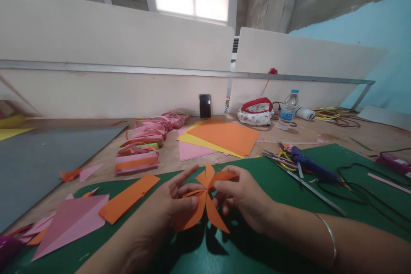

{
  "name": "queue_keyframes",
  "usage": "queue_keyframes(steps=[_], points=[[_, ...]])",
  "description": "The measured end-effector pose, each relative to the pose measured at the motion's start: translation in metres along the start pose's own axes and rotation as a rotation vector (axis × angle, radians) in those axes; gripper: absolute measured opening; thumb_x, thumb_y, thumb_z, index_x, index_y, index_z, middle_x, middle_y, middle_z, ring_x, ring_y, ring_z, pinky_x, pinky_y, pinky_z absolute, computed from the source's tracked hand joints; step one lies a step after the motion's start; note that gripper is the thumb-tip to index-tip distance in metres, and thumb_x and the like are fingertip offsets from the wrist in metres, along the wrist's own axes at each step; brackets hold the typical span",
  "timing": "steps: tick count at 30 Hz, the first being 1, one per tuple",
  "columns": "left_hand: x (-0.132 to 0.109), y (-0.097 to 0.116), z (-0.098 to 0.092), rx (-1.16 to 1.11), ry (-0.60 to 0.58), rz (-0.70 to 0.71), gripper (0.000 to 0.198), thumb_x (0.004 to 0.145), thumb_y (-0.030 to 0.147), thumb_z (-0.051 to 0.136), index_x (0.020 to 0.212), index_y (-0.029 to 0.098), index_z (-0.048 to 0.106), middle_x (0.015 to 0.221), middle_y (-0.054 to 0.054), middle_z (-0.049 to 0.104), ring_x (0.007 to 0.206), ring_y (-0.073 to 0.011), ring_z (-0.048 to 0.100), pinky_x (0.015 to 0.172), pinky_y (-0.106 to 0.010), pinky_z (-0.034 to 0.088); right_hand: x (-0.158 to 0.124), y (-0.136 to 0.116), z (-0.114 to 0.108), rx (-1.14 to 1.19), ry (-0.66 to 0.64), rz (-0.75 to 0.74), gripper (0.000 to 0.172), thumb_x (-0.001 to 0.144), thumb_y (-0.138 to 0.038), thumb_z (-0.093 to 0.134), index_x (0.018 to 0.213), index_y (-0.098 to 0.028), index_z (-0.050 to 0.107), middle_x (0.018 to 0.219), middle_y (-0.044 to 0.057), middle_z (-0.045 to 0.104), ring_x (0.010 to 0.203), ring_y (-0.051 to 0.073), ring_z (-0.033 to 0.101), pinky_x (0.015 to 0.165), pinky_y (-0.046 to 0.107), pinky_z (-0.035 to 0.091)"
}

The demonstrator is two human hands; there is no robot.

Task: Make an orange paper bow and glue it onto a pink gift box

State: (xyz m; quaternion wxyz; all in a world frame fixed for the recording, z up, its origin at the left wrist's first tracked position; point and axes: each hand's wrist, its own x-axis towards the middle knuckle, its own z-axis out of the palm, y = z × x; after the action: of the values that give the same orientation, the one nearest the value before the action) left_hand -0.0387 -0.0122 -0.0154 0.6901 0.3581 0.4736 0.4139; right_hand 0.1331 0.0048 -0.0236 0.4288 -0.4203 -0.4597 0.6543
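Because the orange paper flower [206, 192] hangs above the green mat [334, 158] by nothing but its petals [216, 218], I judge its centre to be the weak point: if the two hands draw apart, the narrow join there could tear or work loose. Watching from afar, I find the left hand [171, 205] grasping the petals on its side, thumb on top and index finger stretched away from the paper, while the right hand [247, 192] pinches the upper-right petal between thumb and forefinger. Too hard a squeeze could crease the thin paper; too slack a one could let it drop to the mat. Off to the right, I am wary of the dark cable [362, 201] beside the blue glue gun [308, 162]: the bracelet [332, 239] could snag it if that arm swings outwards. Whether the gun is hot I cannot tell. As for writing, the water bottle [290, 105] on the bench [102, 150] wears a blue label [287, 115] with a pale mark too small for me to read; the white pouch [256, 116] carries little printed figures but no words I can make out, and the upright phone [204, 106] shows no legible brand.
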Motion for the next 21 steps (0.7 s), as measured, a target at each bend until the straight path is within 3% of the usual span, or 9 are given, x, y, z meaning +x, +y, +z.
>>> queue_keyframes(steps=[4,8,12,15,19,21], points=[[0.009,-0.006,-0.006,0.013,-0.029,0.025,0.082,0.057,0.013,0.078,0.131,0.025,0.046,0.088,0.001,0.064,0.079,-0.0123,0.062,0.073,-0.022,0.043,0.0,0.0,-0.001,-0.006,0.025,0.051,0.03,0.065,-0.022,0.067,0.087,-0.016,0.048,0.067,-0.002,0.061,0.049,0.009,0.056,0.039,0.018,0.039],[0.009,-0.009,-0.006,0.101,-0.04,0.084,0.065,0.057,0.019,0.079,0.119,0.023,0.058,0.091,0.0,0.064,0.064,-0.0083,0.058,0.058,-0.02,0.041,0.002,0.001,-0.002,-0.074,0.078,0.073,0.037,0.067,-0.023,0.064,0.099,-0.017,0.046,0.064,-0.003,0.06,0.044,0.009,0.054,0.036,0.017,0.034],[0.002,-0.007,0.0,0.254,0.039,0.088,0.052,0.058,0.028,0.079,0.108,0.022,0.066,0.104,-0.006,0.067,0.08,-0.0187,0.064,0.07,-0.029,0.047,0.005,-0.001,-0.003,-0.221,0.075,0.07,0.03,0.068,-0.015,0.056,0.097,-0.016,0.049,0.055,-0.006,0.056,0.039,0.007,0.05,0.034,0.015,0.031],[-0.004,-0.007,0.006,0.33,0.025,0.068,0.043,0.059,0.029,0.078,0.1,0.019,0.069,0.107,-0.01,0.069,0.086,-0.0219,0.064,0.075,-0.031,0.048,0.003,-0.004,-0.006,-0.269,0.051,0.085,0.028,0.065,-0.01,0.054,0.092,-0.017,0.051,0.049,-0.008,0.053,0.036,0.006,0.046,0.033,0.014,0.029],[-0.016,-0.013,0.016,0.407,-0.027,0.019,0.04,0.064,0.03,0.074,0.102,0.017,0.067,0.104,-0.009,0.069,0.059,-0.0115,0.058,0.054,-0.024,0.041,-0.009,-0.006,-0.012,-0.324,-0.006,0.134,0.033,0.06,-0.004,0.05,0.09,-0.018,0.05,0.05,-0.006,0.057,0.036,0.009,0.051,0.032,0.015,0.032],[-0.024,-0.018,0.021,0.412,-0.056,-0.005,0.041,0.066,0.03,0.073,0.104,0.018,0.065,0.103,-0.008,0.069,0.055,-0.0097,0.055,0.052,-0.022,0.039,-0.017,-0.006,-0.016,-0.388,-0.043,0.177,0.035,0.059,-0.004,0.049,0.091,-0.018,0.049,0.049,-0.006,0.058,0.035,0.009,0.051,0.031,0.015,0.033]])
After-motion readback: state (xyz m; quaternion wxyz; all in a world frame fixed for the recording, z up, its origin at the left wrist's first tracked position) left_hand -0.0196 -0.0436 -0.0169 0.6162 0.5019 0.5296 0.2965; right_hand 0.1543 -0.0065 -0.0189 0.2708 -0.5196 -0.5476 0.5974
